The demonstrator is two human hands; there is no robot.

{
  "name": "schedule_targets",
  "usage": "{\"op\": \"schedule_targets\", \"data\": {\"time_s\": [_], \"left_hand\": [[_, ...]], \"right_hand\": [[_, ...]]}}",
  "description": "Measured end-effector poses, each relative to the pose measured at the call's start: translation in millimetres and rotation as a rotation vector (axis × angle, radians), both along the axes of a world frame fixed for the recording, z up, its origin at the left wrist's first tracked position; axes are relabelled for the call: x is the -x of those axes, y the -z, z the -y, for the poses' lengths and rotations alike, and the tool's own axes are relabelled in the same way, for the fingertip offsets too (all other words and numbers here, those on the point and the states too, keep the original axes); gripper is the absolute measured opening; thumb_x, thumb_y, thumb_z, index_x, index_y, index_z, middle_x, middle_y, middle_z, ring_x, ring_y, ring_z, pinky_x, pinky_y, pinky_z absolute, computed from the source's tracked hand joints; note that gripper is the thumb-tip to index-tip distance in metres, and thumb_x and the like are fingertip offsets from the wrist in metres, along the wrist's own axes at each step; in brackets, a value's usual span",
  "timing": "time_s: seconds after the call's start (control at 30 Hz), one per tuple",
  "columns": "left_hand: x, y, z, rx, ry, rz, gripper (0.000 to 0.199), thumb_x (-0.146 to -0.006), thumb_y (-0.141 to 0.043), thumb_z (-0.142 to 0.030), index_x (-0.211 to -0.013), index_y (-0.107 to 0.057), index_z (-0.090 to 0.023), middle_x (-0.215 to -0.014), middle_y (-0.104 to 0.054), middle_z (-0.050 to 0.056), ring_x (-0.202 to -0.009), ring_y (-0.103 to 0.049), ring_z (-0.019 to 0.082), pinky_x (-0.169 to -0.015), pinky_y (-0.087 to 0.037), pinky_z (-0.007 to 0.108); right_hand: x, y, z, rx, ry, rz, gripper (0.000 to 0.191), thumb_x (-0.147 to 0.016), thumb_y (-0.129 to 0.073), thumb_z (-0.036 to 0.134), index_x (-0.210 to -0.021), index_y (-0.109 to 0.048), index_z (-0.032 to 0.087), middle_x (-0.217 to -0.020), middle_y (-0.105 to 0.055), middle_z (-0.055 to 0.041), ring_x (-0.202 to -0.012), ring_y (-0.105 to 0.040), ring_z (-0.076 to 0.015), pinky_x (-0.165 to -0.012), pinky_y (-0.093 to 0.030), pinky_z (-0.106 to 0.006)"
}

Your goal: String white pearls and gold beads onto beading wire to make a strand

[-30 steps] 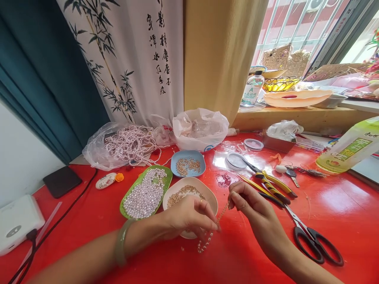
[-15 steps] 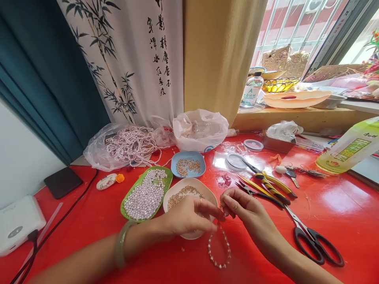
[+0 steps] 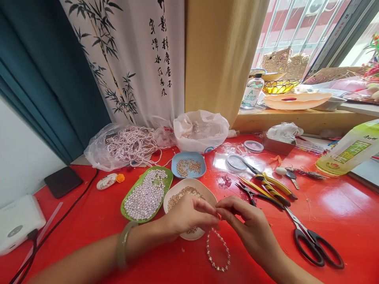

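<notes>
A loop of pearly white and gold beads, a beaded bracelet, hangs below my fingertips over the red table. My left hand, with a pale green bangle on its wrist, is closed in a pinch near the loop's top. Thumb and forefinger of my right hand meet there too, closed on the bracelet's ends. The fingertips hide the ends themselves. Beneath my left hand is a cream dish of small gold beads, partly covered by the fingers. A green tray of pearl beads lies to its left.
A blue dish holds more gold beads. To the right lie scissors, yellow-black pliers and dark-handled pliers. Pearl strands and a white plastic bag sit at the back. A green-labelled bottle stands far right.
My right hand has shifted slightly left, its fingertips now closer to those of my left hand. The bracelet's loop has moved a little left and down.
</notes>
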State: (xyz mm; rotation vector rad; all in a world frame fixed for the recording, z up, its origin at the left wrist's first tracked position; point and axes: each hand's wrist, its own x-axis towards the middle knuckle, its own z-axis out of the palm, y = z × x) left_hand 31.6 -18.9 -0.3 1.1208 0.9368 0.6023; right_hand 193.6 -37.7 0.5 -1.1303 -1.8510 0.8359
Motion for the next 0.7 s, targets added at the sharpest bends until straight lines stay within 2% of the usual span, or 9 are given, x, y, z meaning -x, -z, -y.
{"op": "schedule_targets", "data": {"time_s": [0.17,0.33,0.5,0.7], "left_hand": [[1,0.4,1,-0.026,0.002,-0.006,0.015,-0.058,-0.067,-0.025,-0.066,-0.067,-0.012,-0.061,-0.062,0.002,-0.057,-0.054,0.011,-0.06,-0.041,0.024],[0,-0.1,1,-0.047,0.038,-0.017,0.013,-0.06,-0.064,-0.023,-0.066,-0.066,-0.012,-0.059,-0.059,0.001,-0.057,-0.052,0.011,-0.06,-0.039,0.023],[1,0.6,-1,-0.001,-0.044,0.014,0.015,-0.061,-0.064,-0.027,-0.065,-0.06,-0.013,-0.06,-0.059,0.001,-0.056,-0.053,0.01,-0.06,-0.041,0.024],[6,-0.3,-8,-0.02,-0.185,0.047,0.016,-0.065,-0.062,-0.027,-0.067,-0.056,-0.012,-0.065,-0.057,0.002,-0.058,-0.051,0.009,-0.056,-0.04,0.021]], "right_hand": [[1,2.8,5,-0.337,-0.003,0.122,0.015,-0.082,-0.044,0.014,-0.079,-0.057,0.02,-0.073,-0.061,-0.0048,-0.063,-0.057,-0.0146,-0.054,-0.047,-0.026],[-1,9.7,2,-0.494,-0.045,0.228,0.024,-0.081,-0.043,0.01,-0.094,-0.06,0.02,-0.073,-0.059,-0.0061,-0.064,-0.057,-0.0147,-0.055,-0.047,-0.025],[-5,20.2,-6,-0.482,-0.058,0.338,0.029,-0.084,-0.036,0.012,-0.102,-0.057,0.02,-0.075,-0.057,-0.0065,-0.064,-0.055,-0.0144,-0.056,-0.046,-0.025],[-14,25.2,-21,-0.285,0.045,0.567,0.025,-0.084,-0.035,0.016,-0.099,-0.056,0.016,-0.081,-0.062,-0.0084,-0.066,-0.06,-0.0186,-0.058,-0.047,-0.03]]}}
